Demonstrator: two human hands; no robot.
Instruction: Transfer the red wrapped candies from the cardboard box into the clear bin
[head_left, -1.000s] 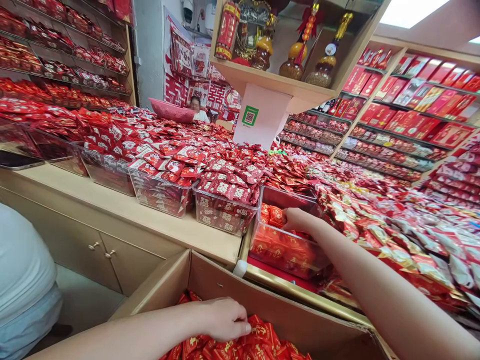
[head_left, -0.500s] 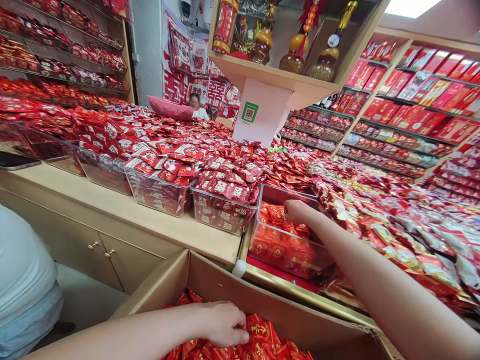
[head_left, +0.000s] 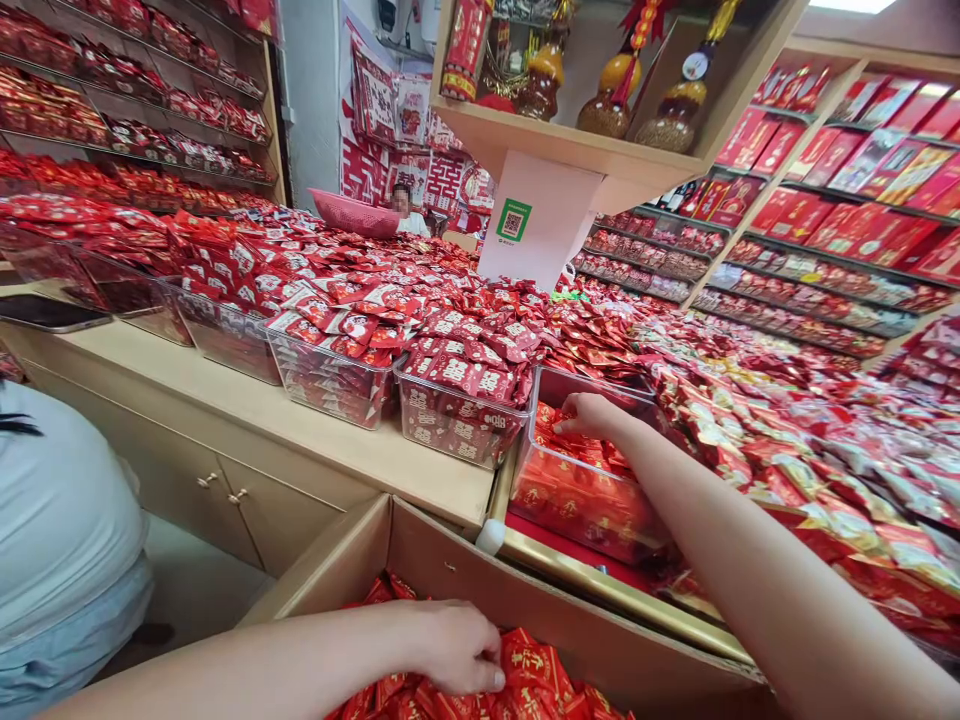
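Note:
My left hand (head_left: 463, 650) is down in a cardboard carton (head_left: 517, 590), on a heap of shiny red packets with gold print (head_left: 534, 668). Its fingers are curled and closed, and whatever they hold is hidden beneath the hand. My right hand (head_left: 592, 415) reaches over the side of a clear plastic bin (head_left: 585, 465) partly filled with similar red packets (head_left: 581, 500). Its fingers are slightly bent, apart, and touch the packets at the bin's far left; no held packet shows.
Left of that bin stands a clear bin of maroon packets (head_left: 465, 420), followed by several more bins along the wooden counter (head_left: 360, 440). Loose packets (head_left: 750, 400) heap up at right. A display case (head_left: 555, 130) overhangs the middle. A person's pale shirt (head_left: 60, 520) is at left.
The view has shifted, so the scene sits slightly further right. My right hand's fingers look more extended over the packets in the bin. My left hand stays in the carton.

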